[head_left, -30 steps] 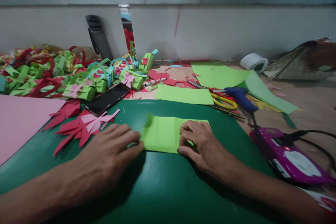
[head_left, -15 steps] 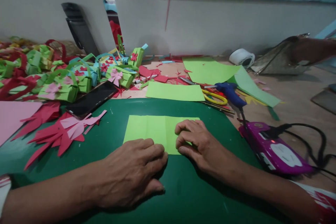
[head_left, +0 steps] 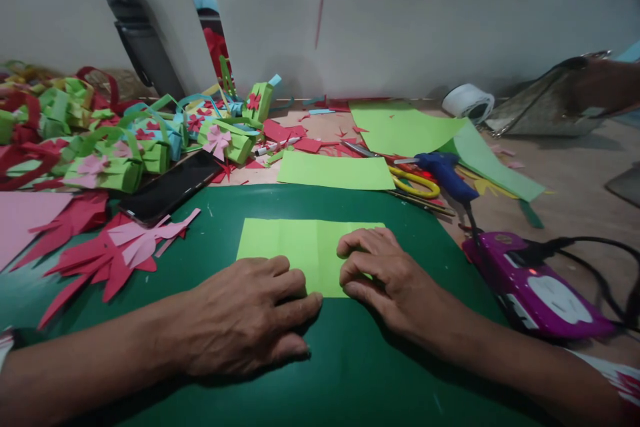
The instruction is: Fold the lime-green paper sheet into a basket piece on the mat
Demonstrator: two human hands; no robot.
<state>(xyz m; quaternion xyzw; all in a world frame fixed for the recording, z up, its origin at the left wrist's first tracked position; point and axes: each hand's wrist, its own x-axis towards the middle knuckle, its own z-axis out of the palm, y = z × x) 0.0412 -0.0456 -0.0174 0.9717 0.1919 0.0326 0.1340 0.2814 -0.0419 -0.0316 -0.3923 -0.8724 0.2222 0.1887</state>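
Head view: green paper [head_left: 300, 240] lies creased but unfolded, left hand [head_left: 245, 320] loosely spread on it, right hand [head_left: 387, 273] curled, its grip unclear.

Paper [head_left: 295, 237] under hands [head_left: 243, 317], phone [head_left: 173, 187] left

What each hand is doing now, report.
Left hand: open, resting on the creased green paper.
Right hand: curled over the same paper; whether gripping, cannot be told.

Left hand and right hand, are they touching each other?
Apart: the head view plainly shows light green paper and darker green surface between the left hand and the right hand.
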